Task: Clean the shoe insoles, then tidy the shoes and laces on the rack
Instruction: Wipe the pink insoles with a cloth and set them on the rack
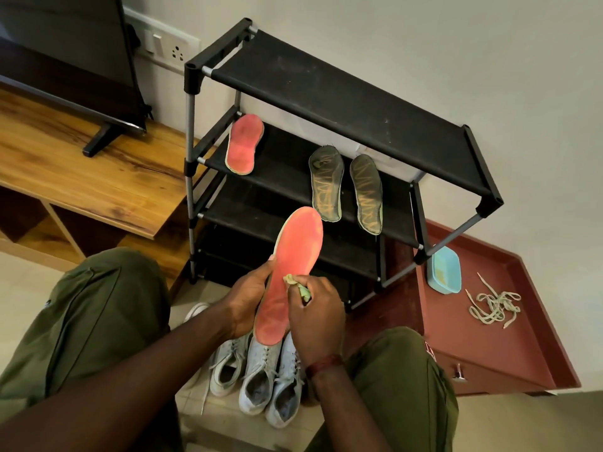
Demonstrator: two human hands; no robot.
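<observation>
Now left hand [248, 298] grips the long orange insole [295, 252]; right hand [318, 321] pinches crumpled green cloth [298, 286] on it

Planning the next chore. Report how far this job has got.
Possibly done: one orange-red foam insole and two dark grey insoles lie on the black fabric rack. In hand: the left hand holds a second orange-red insole while the right hand presses a pale green cloth on it. Left: pale grey sneakers on the floor and tangled cream laces on the maroon cabinet.
</observation>
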